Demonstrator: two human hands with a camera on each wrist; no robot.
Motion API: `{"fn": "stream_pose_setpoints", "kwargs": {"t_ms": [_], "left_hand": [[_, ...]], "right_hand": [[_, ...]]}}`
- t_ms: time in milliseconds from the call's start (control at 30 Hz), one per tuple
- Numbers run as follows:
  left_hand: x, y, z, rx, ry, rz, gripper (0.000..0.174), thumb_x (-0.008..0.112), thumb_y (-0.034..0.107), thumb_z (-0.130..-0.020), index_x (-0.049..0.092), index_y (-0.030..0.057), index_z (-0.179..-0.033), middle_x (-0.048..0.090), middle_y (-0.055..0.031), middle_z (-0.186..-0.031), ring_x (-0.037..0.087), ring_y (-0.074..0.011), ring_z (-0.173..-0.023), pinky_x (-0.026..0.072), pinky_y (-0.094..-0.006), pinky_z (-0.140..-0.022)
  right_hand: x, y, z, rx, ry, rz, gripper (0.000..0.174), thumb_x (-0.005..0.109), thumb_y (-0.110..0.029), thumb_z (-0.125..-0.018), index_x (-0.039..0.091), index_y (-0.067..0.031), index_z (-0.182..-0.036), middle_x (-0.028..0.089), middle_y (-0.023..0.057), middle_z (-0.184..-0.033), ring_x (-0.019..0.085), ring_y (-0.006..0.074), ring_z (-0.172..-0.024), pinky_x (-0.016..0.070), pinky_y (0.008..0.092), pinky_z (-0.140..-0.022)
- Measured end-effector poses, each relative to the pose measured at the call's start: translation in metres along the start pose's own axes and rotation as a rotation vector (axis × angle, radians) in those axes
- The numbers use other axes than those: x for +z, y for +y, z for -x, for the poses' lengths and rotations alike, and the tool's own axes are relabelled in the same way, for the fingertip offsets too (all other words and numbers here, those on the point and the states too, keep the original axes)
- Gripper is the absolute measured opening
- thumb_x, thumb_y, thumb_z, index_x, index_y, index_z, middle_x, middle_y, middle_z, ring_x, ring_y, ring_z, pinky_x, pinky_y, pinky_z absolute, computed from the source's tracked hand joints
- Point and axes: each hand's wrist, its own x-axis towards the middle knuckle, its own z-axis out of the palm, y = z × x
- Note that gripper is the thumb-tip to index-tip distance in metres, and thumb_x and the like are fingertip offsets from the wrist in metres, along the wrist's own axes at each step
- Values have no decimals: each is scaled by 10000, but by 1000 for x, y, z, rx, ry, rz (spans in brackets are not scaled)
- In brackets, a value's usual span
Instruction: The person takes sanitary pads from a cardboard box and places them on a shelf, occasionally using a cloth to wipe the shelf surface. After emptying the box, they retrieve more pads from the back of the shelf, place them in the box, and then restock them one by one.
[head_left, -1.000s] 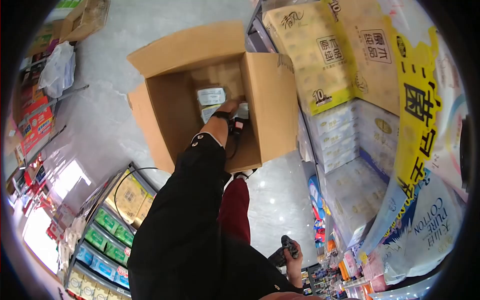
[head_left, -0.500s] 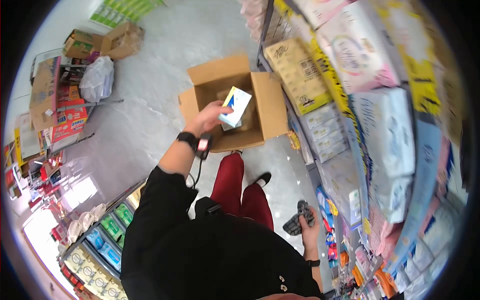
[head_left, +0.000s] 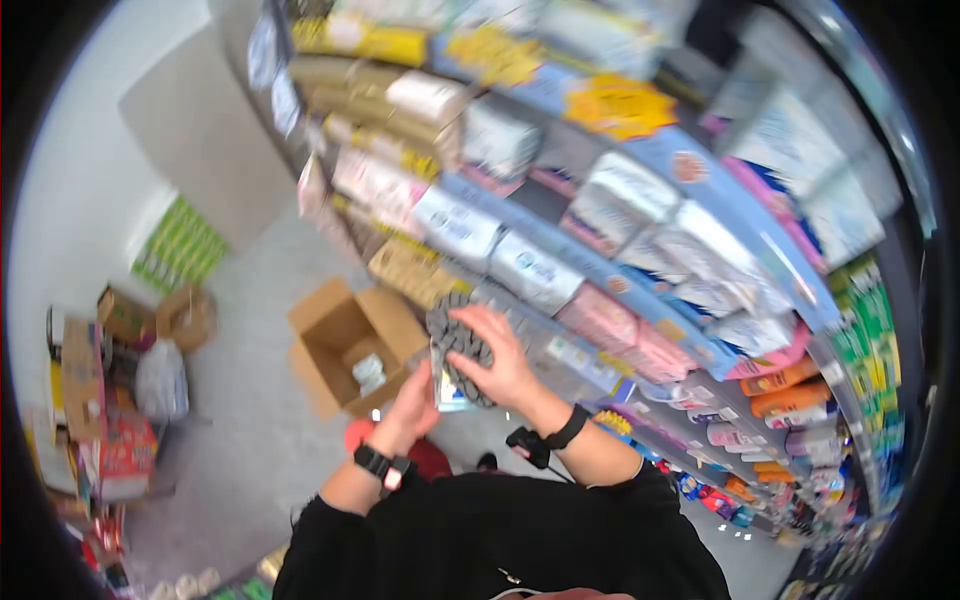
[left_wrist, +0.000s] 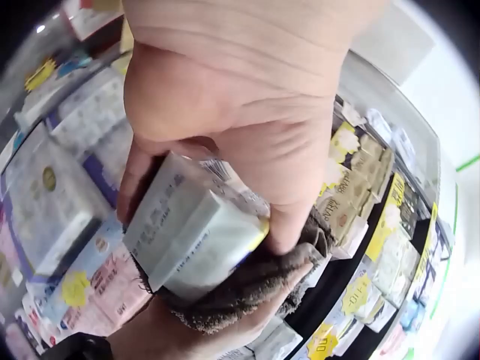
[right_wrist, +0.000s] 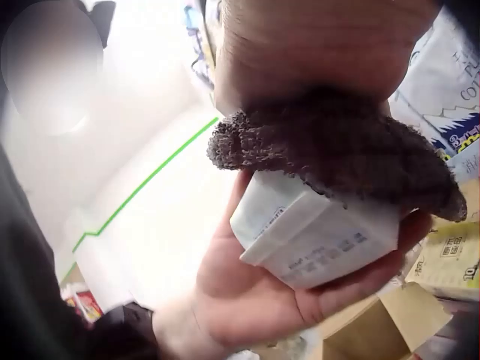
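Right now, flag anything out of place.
Nothing spilled or damaged. Only the open cardboard box sits on the aisle floor; left hand holds a packet, right hand presses a grey cloth on it.

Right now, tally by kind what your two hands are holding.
Wrapped pack: 1
Grey cloth: 1
Total: 2

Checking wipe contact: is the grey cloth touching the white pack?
Touching. The right wrist view shows the grey cloth draped straight onto the top of the white pack, with no gap.
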Motion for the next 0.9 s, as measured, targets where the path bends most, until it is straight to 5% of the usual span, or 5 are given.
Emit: {"fn": "stream_pose_setpoints", "kwargs": {"t_ms": [233,433,500,733,900], "left_hand": [[41,-25,-23,27,69,-21,449,417,418,-980,510,94,-1277,587,-60,-1231,582,-214,-1104,478,-393,-937],[84,4,-18,-16,-194,-12,514,380,484,-970,540,78,-1241,614,-73,-1180,614,-209,-1036,522,-379,-858],[121,4,2,52,164,-215,459,367,422,-984,534,79,-1240,613,-77,-1169,612,-206,-1036,518,-371,-867],[84,6,-6,50,60,-381,336,361,205,-1014,462,42,-1290,571,-77,-1201,582,-190,-1055,498,-357,-875],[84,41,-17,171,37,-399,336,389,202,-1008,459,31,-1288,579,-88,-1179,589,-189,-1029,496,-358,-867]], "right_hand": [[-40,-16,52,-165,127,88,525,740,-153,-711,580,-75,-1204,542,172,-1206,442,404,-1200,355,494,-1023],[-48,-45,64,-368,120,161,588,767,-148,-649,581,-112,-1205,508,150,-1213,399,423,-1209,352,508,-1028],[-50,-42,55,-339,142,153,570,757,-162,-669,580,-115,-1209,493,154,-1233,392,424,-1214,350,503,-1028],[-54,-36,8,37,219,-74,410,640,-124,-793,571,-43,-1189,568,162,-1182,508,319,-1144,390,374,-985],[-29,-57,-2,-22,286,2,444,661,-116,-779,560,-43,-1205,544,168,-1217,485,335,-1177,376,390,-1003]]}}
